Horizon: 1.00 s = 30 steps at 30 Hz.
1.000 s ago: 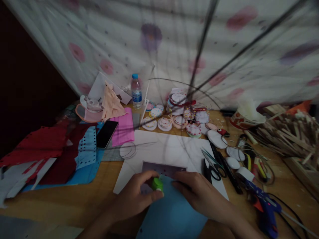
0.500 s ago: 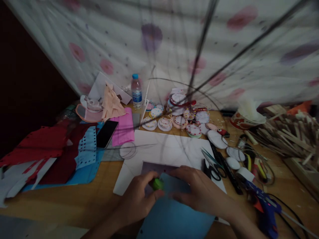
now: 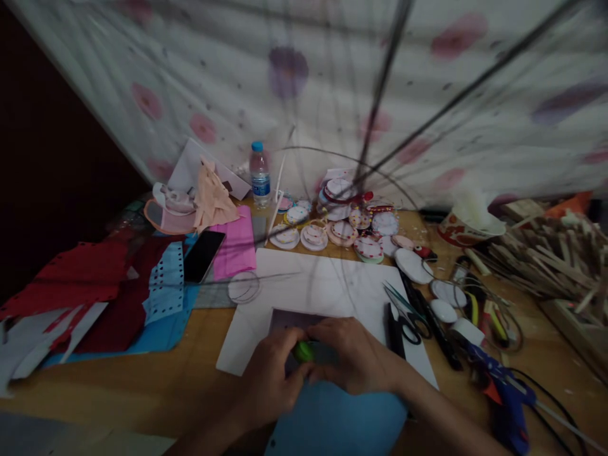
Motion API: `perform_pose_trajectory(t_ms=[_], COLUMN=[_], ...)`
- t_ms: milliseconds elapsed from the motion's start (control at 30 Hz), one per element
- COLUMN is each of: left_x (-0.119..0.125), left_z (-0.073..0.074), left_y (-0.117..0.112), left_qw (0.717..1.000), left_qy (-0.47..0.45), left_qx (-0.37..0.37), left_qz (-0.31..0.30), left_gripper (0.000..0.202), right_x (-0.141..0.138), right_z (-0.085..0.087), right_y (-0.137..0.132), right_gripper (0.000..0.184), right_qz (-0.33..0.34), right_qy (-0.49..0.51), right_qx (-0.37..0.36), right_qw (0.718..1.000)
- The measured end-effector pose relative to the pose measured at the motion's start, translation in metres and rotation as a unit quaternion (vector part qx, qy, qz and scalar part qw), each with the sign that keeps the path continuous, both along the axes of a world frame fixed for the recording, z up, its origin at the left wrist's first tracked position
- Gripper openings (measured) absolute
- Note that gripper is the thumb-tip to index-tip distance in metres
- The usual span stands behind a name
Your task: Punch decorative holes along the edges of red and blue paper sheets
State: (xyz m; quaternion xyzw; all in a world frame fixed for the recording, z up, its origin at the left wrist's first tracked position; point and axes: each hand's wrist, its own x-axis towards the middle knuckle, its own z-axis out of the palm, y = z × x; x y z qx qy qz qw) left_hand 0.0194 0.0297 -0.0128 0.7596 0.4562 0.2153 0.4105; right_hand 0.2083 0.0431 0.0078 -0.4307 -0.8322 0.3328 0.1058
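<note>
My left hand (image 3: pixel 273 373) is closed around a small green tool (image 3: pixel 304 351), which looks like a paper punch; most of it is hidden by the fingers. Close against it, my right hand (image 3: pixel 351 354) has its fingers bent and pinched at the top of a blue sheet (image 3: pixel 339 415). The sheet hangs toward me below both hands, with a dark hole or mark near its lower left corner. Beneath the hands, a greyish-purple piece (image 3: pixel 280 320) lies on a large white board (image 3: pixel 327 285).
Scissors (image 3: pixel 408 326) and a blue glue gun (image 3: pixel 508 392) lie to the right. At the left are a phone (image 3: pixel 204 255), red sheets (image 3: pixel 90 275) and a hole-edged light blue piece (image 3: pixel 165 278). Behind stand a water bottle (image 3: pixel 259 177) and several decorated round pieces (image 3: pixel 313 235).
My right hand has moved left to meet the left hand, its fingers closing together. The blue sheet's top has dropped or bent down, showing the darker surface between the hands.
</note>
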Motion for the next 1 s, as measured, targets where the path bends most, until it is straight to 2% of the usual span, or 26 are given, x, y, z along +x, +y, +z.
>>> perform_pose_trajectory(t_ms=[200,367,433,500,533,600,733,867,1000], left_x=[0.002,0.0,-0.003,-0.008,-0.011,-0.017,-0.02,-0.018,-0.024], left_z=[-0.002,0.004,0.01,0.016,0.018,0.02,0.019,0.022,0.023], left_y=[0.001,0.004,0.006,0.009,0.01,0.014,0.019,0.017,0.011], left_qw=[1.0,0.999,0.999,0.999,0.999,0.997,0.988,0.994,0.994], left_qy=[-0.013,-0.015,-0.004,0.011,0.022,0.055,0.092,0.078,0.085], left_qx=[-0.01,-0.044,-0.046,-0.049,-0.047,-0.024,0.036,-0.007,-0.049], left_qz=[0.021,0.017,0.009,-0.005,-0.015,-0.046,-0.115,-0.079,-0.056], left_gripper=[0.025,0.033,0.034,0.033,0.032,0.034,0.043,0.031,0.026], right_x=[-0.002,0.008,0.015,0.023,0.027,0.034,0.041,0.038,0.032], right_z=[-0.004,0.01,0.014,0.014,0.014,0.011,0.009,0.004,-0.013], right_y=[0.004,0.003,0.0,-0.004,-0.006,-0.012,-0.025,-0.032,-0.029], right_gripper=[0.034,0.046,0.038,0.013,0.008,0.018,0.016,0.017,0.015], right_qz=[-0.025,-0.039,-0.067,-0.09,-0.094,-0.094,-0.109,-0.157,-0.134], right_qy=[0.033,0.042,0.013,-0.025,-0.036,-0.037,-0.023,0.014,0.093], right_qx=[-0.035,-0.075,-0.088,-0.085,-0.084,-0.08,-0.073,-0.076,-0.057], right_qw=[0.999,0.996,0.994,0.992,0.991,0.992,0.991,0.985,0.985])
